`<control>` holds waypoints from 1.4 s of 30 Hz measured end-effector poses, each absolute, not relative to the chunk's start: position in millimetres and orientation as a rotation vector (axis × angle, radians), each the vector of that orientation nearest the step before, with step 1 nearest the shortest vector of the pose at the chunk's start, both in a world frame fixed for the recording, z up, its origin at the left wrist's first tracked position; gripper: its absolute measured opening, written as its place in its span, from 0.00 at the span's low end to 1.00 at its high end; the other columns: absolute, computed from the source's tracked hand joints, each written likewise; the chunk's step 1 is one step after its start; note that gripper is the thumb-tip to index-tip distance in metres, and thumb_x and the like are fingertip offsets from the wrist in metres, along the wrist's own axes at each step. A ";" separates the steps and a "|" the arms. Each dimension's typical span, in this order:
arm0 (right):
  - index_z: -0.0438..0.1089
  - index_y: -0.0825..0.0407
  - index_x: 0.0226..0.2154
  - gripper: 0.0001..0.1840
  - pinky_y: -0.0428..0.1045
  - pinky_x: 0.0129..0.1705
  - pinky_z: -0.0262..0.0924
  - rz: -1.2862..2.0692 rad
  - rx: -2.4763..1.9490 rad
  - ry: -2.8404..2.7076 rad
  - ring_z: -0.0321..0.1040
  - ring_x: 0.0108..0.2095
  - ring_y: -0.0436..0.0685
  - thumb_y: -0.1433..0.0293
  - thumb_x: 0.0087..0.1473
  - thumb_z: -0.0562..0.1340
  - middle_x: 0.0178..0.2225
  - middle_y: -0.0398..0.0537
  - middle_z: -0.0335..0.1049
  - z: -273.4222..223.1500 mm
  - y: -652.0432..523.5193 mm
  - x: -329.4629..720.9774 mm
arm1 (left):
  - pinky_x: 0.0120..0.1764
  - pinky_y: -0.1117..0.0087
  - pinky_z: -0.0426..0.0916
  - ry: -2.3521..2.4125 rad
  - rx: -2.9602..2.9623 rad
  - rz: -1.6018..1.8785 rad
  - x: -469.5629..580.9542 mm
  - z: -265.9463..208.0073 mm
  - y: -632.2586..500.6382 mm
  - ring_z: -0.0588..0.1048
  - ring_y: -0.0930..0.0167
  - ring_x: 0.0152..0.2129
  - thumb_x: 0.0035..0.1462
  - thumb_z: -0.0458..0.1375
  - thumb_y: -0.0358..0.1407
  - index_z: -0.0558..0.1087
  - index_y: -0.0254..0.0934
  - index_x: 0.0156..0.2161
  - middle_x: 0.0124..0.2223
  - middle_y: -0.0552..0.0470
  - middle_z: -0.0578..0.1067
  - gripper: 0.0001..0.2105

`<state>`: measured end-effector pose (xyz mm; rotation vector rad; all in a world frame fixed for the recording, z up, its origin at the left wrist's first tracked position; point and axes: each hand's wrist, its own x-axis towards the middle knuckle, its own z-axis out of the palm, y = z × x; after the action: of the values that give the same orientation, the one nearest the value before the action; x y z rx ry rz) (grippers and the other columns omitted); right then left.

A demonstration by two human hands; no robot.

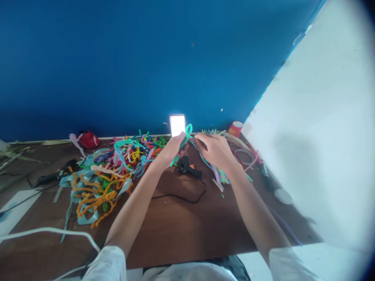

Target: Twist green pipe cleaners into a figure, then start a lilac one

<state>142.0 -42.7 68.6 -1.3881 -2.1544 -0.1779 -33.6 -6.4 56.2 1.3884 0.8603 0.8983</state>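
Note:
Between my two hands is a teal pipe cleaner (189, 129), bent into a loop at its top. My left hand (174, 150) is closed around its lower part, and a tail of it hangs below the fingers. The fingertips of my right hand (213, 150) pinch the pipe cleaner beside the loop. Just behind the loop a phone (177, 125) with a bright white screen stands upright near the wall. Under my hands lies a black glue gun (190, 168), its cord trailing over the table.
A tangled heap of coloured pipe cleaners (123, 164) covers the table (181, 226) on the left. More straight pipe cleaners (218, 173) lie under my right forearm. A red paper cup (235, 128) stands at the back right. A white cable (55, 230) crosses the front left.

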 end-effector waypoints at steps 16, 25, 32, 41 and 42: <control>0.70 0.51 0.28 0.13 0.47 0.32 0.48 0.231 -1.277 -2.099 0.64 0.28 0.52 0.66 0.62 0.56 0.26 0.43 0.70 76.9 -40.2 151.3 | 0.21 0.76 0.47 0.698 1.370 0.743 -47.5 55.6 -5.6 0.56 0.80 0.18 0.59 0.58 0.48 0.72 0.33 0.34 0.26 0.55 0.62 0.17; 0.71 0.53 0.27 0.15 0.47 0.30 0.50 0.665 -1.178 -2.009 0.59 0.27 0.51 0.58 0.56 0.62 0.24 0.41 0.66 72.0 -30.0 165.2 | 0.23 0.74 0.45 0.674 1.460 0.580 -51.5 69.8 -13.0 0.55 0.80 0.19 0.59 0.57 0.46 0.76 0.31 0.31 0.23 0.56 0.60 0.18; 0.74 0.51 0.29 0.11 0.50 0.39 0.58 0.755 -1.134 -2.012 0.68 0.34 0.55 0.60 0.53 0.65 0.30 0.44 0.74 69.0 -24.0 173.0 | 0.25 0.71 0.47 0.739 1.736 0.381 -49.8 67.1 -14.3 0.55 0.77 0.19 0.57 0.57 0.47 0.80 0.32 0.32 0.19 0.58 0.57 0.19; 0.73 0.51 0.32 0.12 0.50 0.37 0.56 0.522 -1.234 -2.085 0.69 0.35 0.56 0.65 0.61 0.57 0.32 0.47 0.75 82.4 -41.8 159.7 | 0.26 0.71 0.50 1.068 1.804 0.552 -37.2 56.3 -13.1 0.58 0.75 0.20 0.55 0.57 0.47 0.77 0.34 0.27 0.20 0.57 0.61 0.17; 0.74 0.51 0.32 0.12 0.50 0.37 0.56 0.481 -1.239 -2.087 0.70 0.35 0.56 0.66 0.61 0.57 0.33 0.47 0.76 84.5 -44.8 157.2 | 0.26 0.71 0.50 1.091 1.782 0.611 -34.6 54.2 -12.9 0.58 0.75 0.20 0.55 0.57 0.46 0.75 0.34 0.26 0.20 0.57 0.61 0.17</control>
<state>157.2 -44.8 84.5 -1.2393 -2.0868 0.4813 -34.6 -12.9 54.2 1.7824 1.0912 0.6109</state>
